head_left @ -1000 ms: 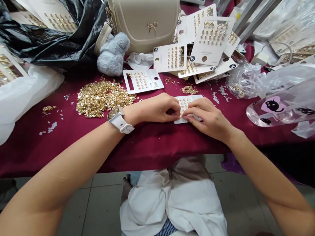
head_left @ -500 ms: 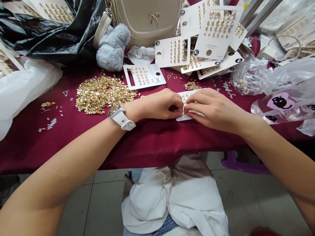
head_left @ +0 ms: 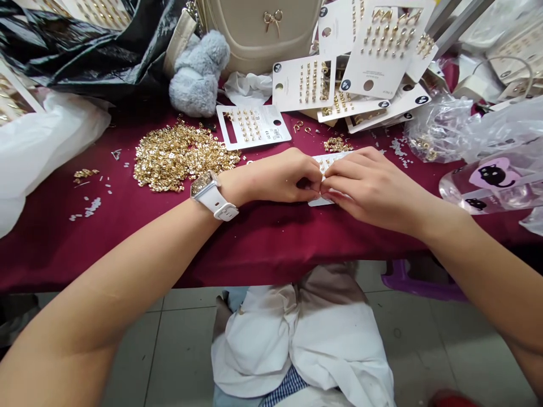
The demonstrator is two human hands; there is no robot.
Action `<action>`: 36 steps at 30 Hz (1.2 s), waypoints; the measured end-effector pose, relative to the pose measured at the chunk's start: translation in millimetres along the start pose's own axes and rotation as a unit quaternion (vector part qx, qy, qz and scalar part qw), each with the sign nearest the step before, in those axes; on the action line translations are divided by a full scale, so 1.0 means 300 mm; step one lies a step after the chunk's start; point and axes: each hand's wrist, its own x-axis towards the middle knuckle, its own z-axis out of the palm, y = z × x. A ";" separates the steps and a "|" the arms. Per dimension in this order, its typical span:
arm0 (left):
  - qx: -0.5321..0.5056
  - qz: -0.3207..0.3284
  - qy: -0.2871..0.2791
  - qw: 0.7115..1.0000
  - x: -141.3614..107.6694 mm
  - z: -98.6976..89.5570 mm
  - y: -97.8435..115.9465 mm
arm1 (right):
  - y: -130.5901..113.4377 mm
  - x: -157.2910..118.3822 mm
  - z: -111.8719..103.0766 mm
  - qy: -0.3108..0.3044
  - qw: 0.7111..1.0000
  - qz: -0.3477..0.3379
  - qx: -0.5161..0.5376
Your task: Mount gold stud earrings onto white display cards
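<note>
White earring card [head_left: 333, 161] lying flat mid-counter [head_left: 271, 243], mostly under both hands. Left hand [head_left: 275, 178] and right hand [head_left: 365, 189] meet over it, grips narrow, fingertips pinched together; anything held hidden, cannot tell. Small gold stud pile [head_left: 337, 144] just behind card; large gold heap [head_left: 182, 155] farther left, beyond white-strapped watch [head_left: 207, 195] on left wrist.

Drawn closer together: left hand [head_left: 275, 178] and right hand [head_left: 373, 189], with more of the white earring card [head_left: 328, 163] hidden beneath them. Shown more fully at lower right: a purple stool [head_left: 418, 280] and a red object [head_left: 452, 400].
</note>
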 end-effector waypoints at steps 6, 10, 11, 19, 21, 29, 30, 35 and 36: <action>0.034 -0.010 -0.016 0.999 0.002 -0.011 0.014 | 0.016 -0.009 -0.020 -0.021 0.975 0.140 0.170; 0.035 -0.012 -0.019 0.999 -0.001 -0.021 0.019 | 0.020 -0.006 -0.012 -0.033 0.971 0.166 0.169; 0.029 -0.012 -0.013 0.999 -0.002 -0.023 0.018 | 0.020 -0.003 -0.007 -0.040 0.972 0.161 0.165; 0.089 -0.049 0.071 0.992 -0.005 -0.027 0.020 | 0.030 0.013 0.003 -0.079 0.979 0.135 0.129; 0.107 -0.046 0.062 0.991 -0.004 -0.025 0.018 | 0.031 0.014 0.003 -0.082 0.981 0.128 0.118; 0.103 -0.036 0.035 0.993 -0.001 -0.010 0.011 | 0.041 0.021 0.004 -0.092 0.988 0.094 0.078; 0.098 -0.036 0.033 0.994 -0.001 -0.008 0.011 | 0.041 0.024 0.003 -0.094 0.988 0.092 0.076; 0.071 -0.041 0.035 0.996 0.001 -0.008 0.010 | 0.041 0.044 0.005 -0.104 0.986 0.096 0.091; 0.066 -0.041 0.035 0.996 0.001 -0.008 0.008 | 0.043 0.049 0.006 -0.105 0.985 0.099 0.098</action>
